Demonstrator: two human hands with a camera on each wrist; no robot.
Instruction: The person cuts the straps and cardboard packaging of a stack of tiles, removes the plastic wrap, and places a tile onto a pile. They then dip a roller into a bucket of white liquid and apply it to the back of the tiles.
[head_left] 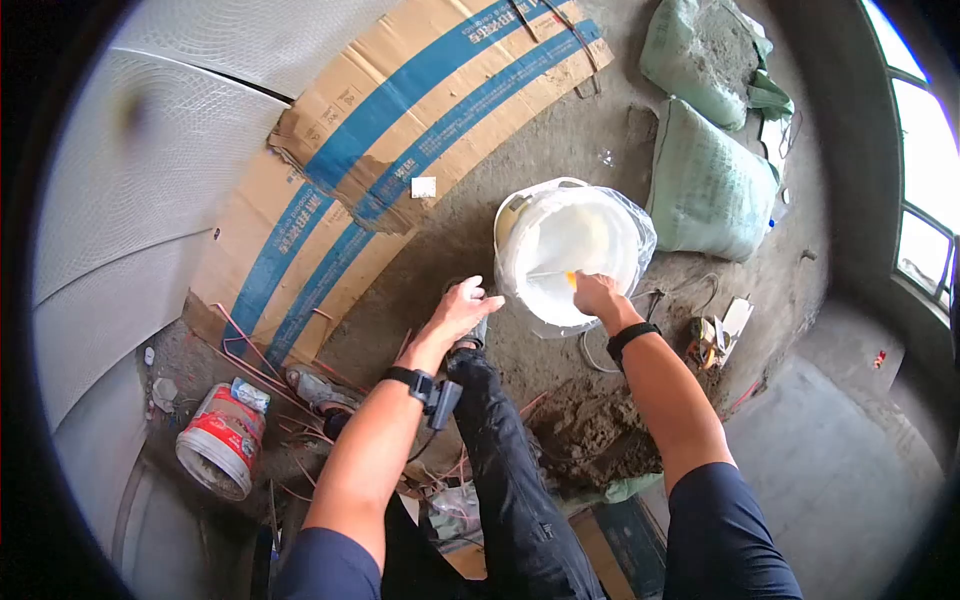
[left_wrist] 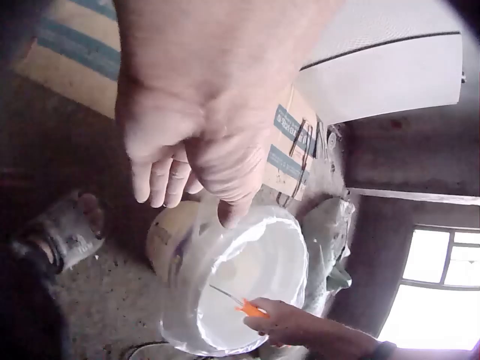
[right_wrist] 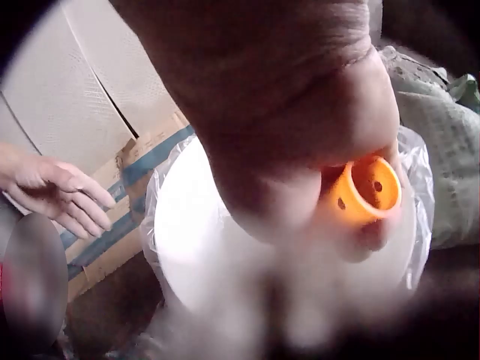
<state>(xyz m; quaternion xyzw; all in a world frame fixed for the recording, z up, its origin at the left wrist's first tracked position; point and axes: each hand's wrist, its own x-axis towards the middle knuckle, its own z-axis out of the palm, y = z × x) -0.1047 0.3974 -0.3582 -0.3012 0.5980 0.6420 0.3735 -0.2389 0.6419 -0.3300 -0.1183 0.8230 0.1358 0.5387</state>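
My right hand (head_left: pixel 598 296) grips an orange-handled tool (left_wrist: pixel 253 308) over a white bucket (head_left: pixel 508 222). In the left wrist view a thin metal shaft extends from the handle into the bucket's mouth. The right wrist view shows the hollow, round end of the orange handle, with small holes in it, poking out of the fist. Clear plastic film (head_left: pixel 648 238) hangs around the bucket's rim, and the inside looks white. My left hand (head_left: pixel 465 308) hovers just left of the bucket, fingers loosely extended and holding nothing.
Green woven sacks (head_left: pixel 712 180) lie right of the bucket. Flattened cardboard (head_left: pixel 400 100) covers the floor at left, below pale panels (head_left: pixel 150 130). A red-and-white bucket (head_left: pixel 222 440) lies tilted at lower left. Mortar (head_left: pixel 590 430) is heaped near my legs; a tape measure (head_left: pixel 708 340) lies at right.
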